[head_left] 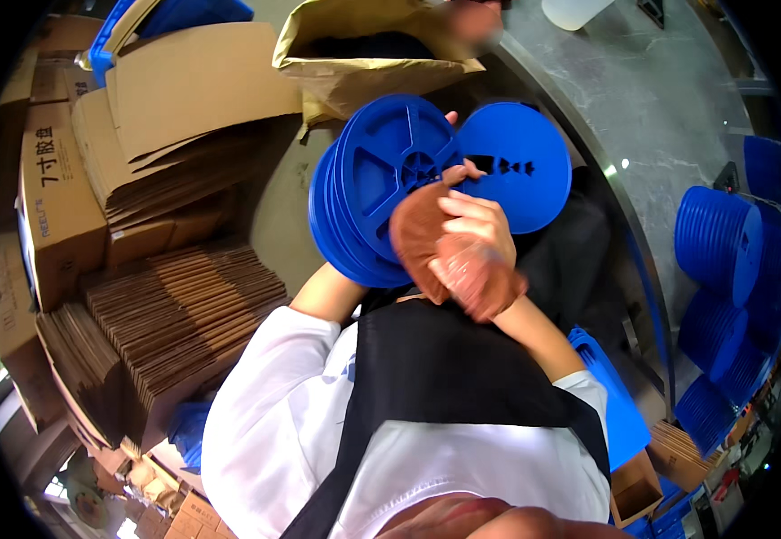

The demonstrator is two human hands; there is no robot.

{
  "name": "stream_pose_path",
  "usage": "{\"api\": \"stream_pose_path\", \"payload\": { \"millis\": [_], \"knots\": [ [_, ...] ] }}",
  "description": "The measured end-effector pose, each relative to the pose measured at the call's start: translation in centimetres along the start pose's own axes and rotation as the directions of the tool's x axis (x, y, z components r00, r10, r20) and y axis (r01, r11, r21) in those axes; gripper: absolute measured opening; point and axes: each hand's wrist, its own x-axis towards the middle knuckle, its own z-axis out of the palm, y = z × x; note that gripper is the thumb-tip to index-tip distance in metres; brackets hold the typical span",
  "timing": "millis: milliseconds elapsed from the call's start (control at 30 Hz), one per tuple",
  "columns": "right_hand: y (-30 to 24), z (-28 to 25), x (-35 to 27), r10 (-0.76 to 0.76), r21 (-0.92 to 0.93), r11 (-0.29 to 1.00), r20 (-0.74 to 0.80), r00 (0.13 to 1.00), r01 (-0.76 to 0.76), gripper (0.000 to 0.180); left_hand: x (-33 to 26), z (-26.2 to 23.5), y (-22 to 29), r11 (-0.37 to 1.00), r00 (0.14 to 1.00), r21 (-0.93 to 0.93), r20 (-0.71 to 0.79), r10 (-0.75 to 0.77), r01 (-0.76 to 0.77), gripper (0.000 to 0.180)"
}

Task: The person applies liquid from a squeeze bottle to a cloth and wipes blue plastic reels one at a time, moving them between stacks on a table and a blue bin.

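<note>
My left hand [464,172] reaches behind a stack of blue plastic reels [399,171]; only some fingertips show at the stack's right edge, closed round it. The reels stand tilted in front of my chest, the nearest face showing spokes and a central hub. In my right hand [489,220] is a reddish-brown, floppy round piece [419,235], with a crumpled, shiny part [480,277] near my wrist. Its exact kind does not show. The brown piece overlaps the lower right edge of the reels. Just beyond my fingers lies a single blue disc [520,171] with cut-outs at its centre.
Flattened cardboard [202,90] and a row of folded cartons [184,314] fill the left. An open yellowish sack [363,76] stands ahead, beside a blurred part of another person [476,20]. Blue reels [718,238] are stacked at right; a blue bin [615,404] is at my right side.
</note>
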Motion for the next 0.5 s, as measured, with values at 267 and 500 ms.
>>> {"api": "stream_pose_path", "payload": {
  "millis": [267, 500],
  "knots": [
    [6.1, 2.1, 7.0, 0.065, -0.239, 0.969, -0.012, 0.998, -0.066, 0.033, -1.1, -0.6, 0.2, 0.999, 0.995, 0.028, -0.093, 0.029, -0.027, 0.068],
    [5.5, -6.7, -2.0, 0.161, -0.54, 0.806, -0.192, 0.968, -0.242, 0.041, -2.0, -1.4, 0.5, 1.0, 0.989, 0.007, -0.147, 0.002, -0.001, 0.064]
  ]
}}
